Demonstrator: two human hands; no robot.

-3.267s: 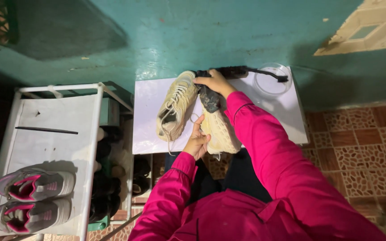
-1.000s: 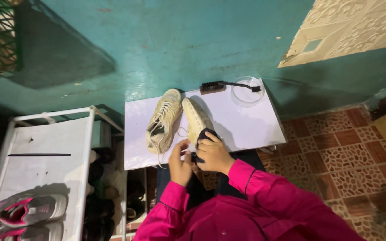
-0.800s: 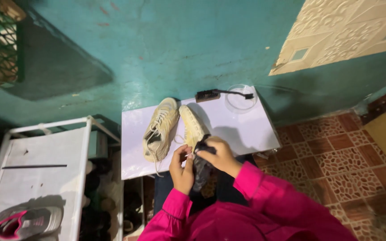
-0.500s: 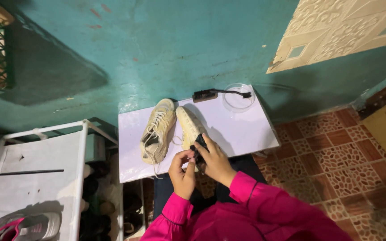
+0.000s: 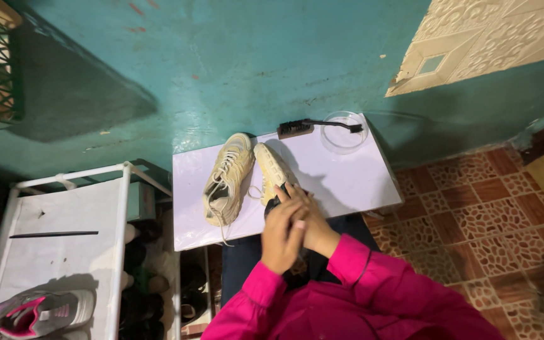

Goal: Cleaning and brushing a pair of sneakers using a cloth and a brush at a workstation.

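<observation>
Meanwhile, a dark cloth [image 5: 271, 206] is pinched between the fingers of the left hand [image 5: 283, 234] and right hand [image 5: 313, 221] against the tipped cream shoe [image 5: 273, 169] on the white worktop [image 5: 347, 182], whose cleaning seems unfinished, its mate [image 5: 226, 179] untouched.

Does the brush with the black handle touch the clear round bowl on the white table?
Touching. The head view shows the brush lying with its thin handle end resting across the rim of the clear bowl, with no gap between them.
</observation>
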